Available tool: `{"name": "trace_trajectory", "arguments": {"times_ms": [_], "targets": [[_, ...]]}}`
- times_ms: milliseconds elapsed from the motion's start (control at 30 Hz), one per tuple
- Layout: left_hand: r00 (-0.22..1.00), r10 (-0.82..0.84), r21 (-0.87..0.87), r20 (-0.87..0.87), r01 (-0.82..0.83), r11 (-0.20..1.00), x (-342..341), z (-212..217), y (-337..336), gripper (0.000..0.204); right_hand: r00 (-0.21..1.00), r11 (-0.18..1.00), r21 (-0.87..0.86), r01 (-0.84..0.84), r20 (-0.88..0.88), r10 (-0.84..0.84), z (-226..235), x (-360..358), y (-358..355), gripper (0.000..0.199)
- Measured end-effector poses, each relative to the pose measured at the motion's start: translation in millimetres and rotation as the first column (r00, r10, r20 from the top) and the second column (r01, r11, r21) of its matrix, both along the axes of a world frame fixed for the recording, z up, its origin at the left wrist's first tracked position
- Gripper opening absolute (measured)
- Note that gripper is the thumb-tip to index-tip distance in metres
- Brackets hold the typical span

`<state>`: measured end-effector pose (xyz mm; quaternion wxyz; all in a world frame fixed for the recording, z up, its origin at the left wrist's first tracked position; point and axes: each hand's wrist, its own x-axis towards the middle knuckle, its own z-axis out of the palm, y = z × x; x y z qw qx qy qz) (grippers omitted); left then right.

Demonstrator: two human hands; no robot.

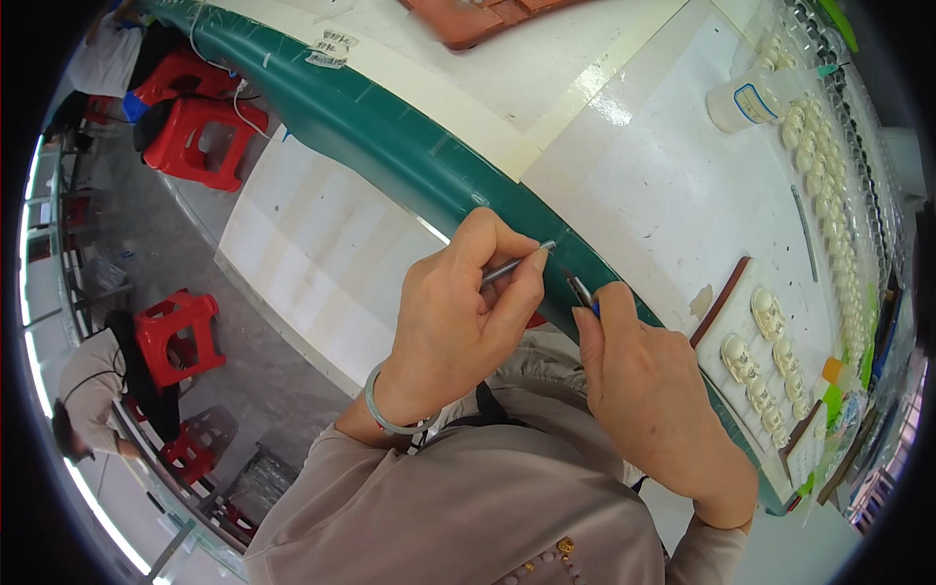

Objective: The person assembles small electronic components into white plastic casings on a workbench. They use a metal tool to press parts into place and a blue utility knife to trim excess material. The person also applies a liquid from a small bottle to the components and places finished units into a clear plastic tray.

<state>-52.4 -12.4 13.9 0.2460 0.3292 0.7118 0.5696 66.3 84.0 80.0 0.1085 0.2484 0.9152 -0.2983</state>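
Observation:
My left hand (pixel 458 302) pinches a thin grey metal rod (pixel 499 272) between thumb and fingers. The rod's tip sticks out to the right, above the green padded table edge (pixel 439 171). In my right hand (pixel 643 380) is a small tool with dark metal jaws and a bit of blue handle, which looks like pliers (pixel 582 291). Most of its handle is hidden in my palm. Its jaws point up toward the rod's tip, and a small gap shows between them. Whatever sits on the rod's tip is too small to make out.
On the right, a white board (pixel 746 331) with a brown edge carries several small cream shoe-shaped pieces (pixel 767 310). Beyond it stand a translucent bottle (pixel 746 102) and plastic trays of similar pieces (pixel 824 175). Red stools (pixel 205 141) and a seated person (pixel 97 380) are at the left.

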Motion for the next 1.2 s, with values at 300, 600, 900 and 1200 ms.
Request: {"name": "trace_trajectory", "arguments": {"times_ms": [300,600,900,1200], "targets": [[1.0,-0.01,0.013,-0.001,0.01,1.0,1,-1,-1,0.01,0.999,0.999,0.018,0.039,-0.006,-0.039,-2,-7,-1,0.022],[0.999,-0.012,0.038,-0.034,0.013,0.999,1,-5,-2,0.01,0.999,0.993,0.121,-0.007,0.046,0.001,-6,-9,-6,0.021],[0.999,-0.004,0.019,-0.049,0.005,1.0,1,-3,0,0.011,0.986,0.991,0.107,-0.082,0.155,0.065,1,-19,-3,0.018],[0.999,-0.003,0.008,-0.037,0.003,1.0,1,2,0,0.011,0.999,0.998,0.055,-0.033,0.014,0.033,-1,-5,1,0.017]]}}
